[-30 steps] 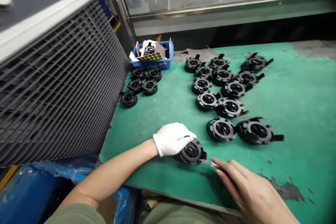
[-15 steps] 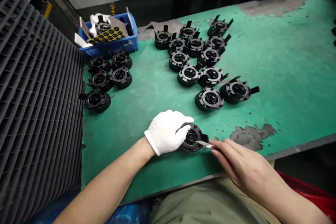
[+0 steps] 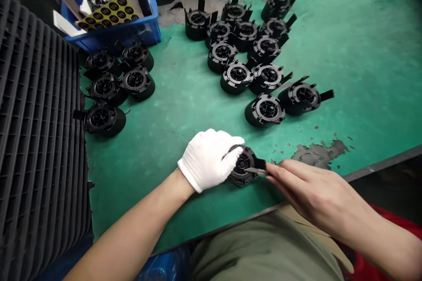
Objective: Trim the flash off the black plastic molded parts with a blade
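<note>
My left hand point(image 3: 209, 160), in a white glove, is wrapped round a black round plastic housing point(image 3: 243, 164) near the front of the table. Its thumb and fingers grip the left side of the part, whose ribbed face is turned up towards me. Bare, my right hand point(image 3: 305, 184) pinches a slim knife point(image 3: 259, 171). The pointed metal blade reaches over the housing's face from the right; whether it touches the plastic I cannot tell. A black tab on the housing sticks out just above the blade. Most of the knife's handle is hidden by the fingers.
Several like housings point(image 3: 237, 77) stand grouped beyond my hands, and several more point(image 3: 104, 118) at the left. A blue bin point(image 3: 145, 30) holds a yellow sticker sheet point(image 3: 110, 13) and cards. Stacked black grid trays point(image 3: 39, 140) flank the green tabletop point(image 3: 178, 109), which has worn grey patches.
The view has shifted, so the bin and far housings appear higher and larger. Both hands keep their hold, and the knife blade lies at a slightly flatter angle over the housing.
</note>
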`<state>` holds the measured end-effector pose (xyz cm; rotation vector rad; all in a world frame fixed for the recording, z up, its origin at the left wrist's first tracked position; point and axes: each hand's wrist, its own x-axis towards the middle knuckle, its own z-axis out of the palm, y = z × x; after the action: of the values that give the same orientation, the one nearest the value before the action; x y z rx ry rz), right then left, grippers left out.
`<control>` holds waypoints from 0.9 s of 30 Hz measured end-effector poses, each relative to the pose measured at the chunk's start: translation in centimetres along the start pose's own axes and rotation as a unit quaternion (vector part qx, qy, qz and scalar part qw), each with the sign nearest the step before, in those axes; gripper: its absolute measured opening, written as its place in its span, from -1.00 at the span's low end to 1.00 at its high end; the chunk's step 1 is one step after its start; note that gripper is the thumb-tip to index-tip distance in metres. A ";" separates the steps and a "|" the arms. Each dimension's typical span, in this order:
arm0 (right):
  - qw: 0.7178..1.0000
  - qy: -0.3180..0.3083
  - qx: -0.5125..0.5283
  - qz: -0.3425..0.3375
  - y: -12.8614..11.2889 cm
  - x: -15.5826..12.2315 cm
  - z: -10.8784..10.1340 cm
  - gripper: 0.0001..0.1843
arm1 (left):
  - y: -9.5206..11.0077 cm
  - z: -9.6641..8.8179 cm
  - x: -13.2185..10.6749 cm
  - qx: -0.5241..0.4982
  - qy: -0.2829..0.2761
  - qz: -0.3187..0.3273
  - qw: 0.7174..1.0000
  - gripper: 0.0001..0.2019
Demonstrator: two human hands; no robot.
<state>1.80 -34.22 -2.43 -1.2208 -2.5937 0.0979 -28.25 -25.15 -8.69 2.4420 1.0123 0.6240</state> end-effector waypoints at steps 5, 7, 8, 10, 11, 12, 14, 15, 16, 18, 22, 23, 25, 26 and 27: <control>1.000 0.005 0.001 0.023 -0.8 -0.2 -0.1 -0.79 | 0.1 -0.6 -0.1 0.014 -0.016 0.009 1.000 -0.60; 1.000 0.001 -0.009 0.030 -1.2 -0.6 0.0 -0.79 | 0.1 -0.7 -0.2 0.014 -0.016 0.014 1.000 -0.58; 0.999 0.000 -0.013 0.029 -1.3 -0.7 0.0 -0.78 | 0.1 -0.8 -0.2 0.013 -0.014 0.013 1.000 -0.57; 0.999 -0.001 -0.017 0.029 -1.4 -0.9 0.1 -0.77 | 0.1 -0.8 -0.3 0.008 -0.008 0.014 1.000 -0.54; 0.999 -0.001 -0.017 0.030 -1.4 -1.0 0.1 -0.76 | 0.2 -0.8 -0.3 0.005 -0.001 0.016 1.000 -0.54; 0.999 -0.001 -0.015 0.034 -1.3 -1.0 0.1 -0.76 | 0.2 -0.7 -0.3 0.001 0.006 0.018 1.000 -0.54; 0.999 -0.001 -0.008 0.044 -1.3 -1.0 0.2 -0.76 | 0.2 -0.7 -0.4 -0.008 0.017 0.022 1.000 -0.55; 0.999 -0.003 -0.003 0.047 -1.3 -1.1 0.2 -0.74 | 0.2 -0.7 -0.4 -0.012 0.017 0.021 1.000 -0.56; 0.999 -0.005 0.002 0.049 -1.3 -1.1 0.2 -0.71 | 0.2 -0.8 -0.5 -0.016 0.015 0.017 1.000 -0.56; 0.999 -0.015 0.015 0.050 -1.5 -1.3 0.1 -0.57 | 0.2 -0.9 -0.5 -0.023 0.006 0.011 1.000 -0.57; 0.998 -0.018 0.037 0.052 -1.8 -1.6 -0.1 -0.27 | 0.1 -1.1 -0.5 -0.032 0.011 0.016 0.999 -0.59; 0.998 -0.018 0.039 0.051 -1.7 -1.6 -0.1 -0.20 | 0.1 -1.1 -0.5 -0.032 0.013 0.017 0.999 -0.60; 0.998 -0.016 0.044 0.046 -1.4 -1.4 -0.1 -0.10 | 0.1 -0.9 -0.5 -0.031 0.015 0.016 0.999 -0.60; 0.998 -0.018 0.049 0.039 -1.1 -1.3 -0.1 -0.08 | 0.1 -0.9 -0.5 -0.031 0.011 0.012 0.999 -0.60; 0.998 -0.018 0.054 0.033 -0.9 -1.2 -0.2 -0.07 | 0.2 -0.8 -0.5 -0.030 0.008 0.006 1.000 -0.60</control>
<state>1.91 -35.75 -2.37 -1.2766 -2.5413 0.2715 -28.93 -25.47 -8.07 2.3972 0.9708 0.6688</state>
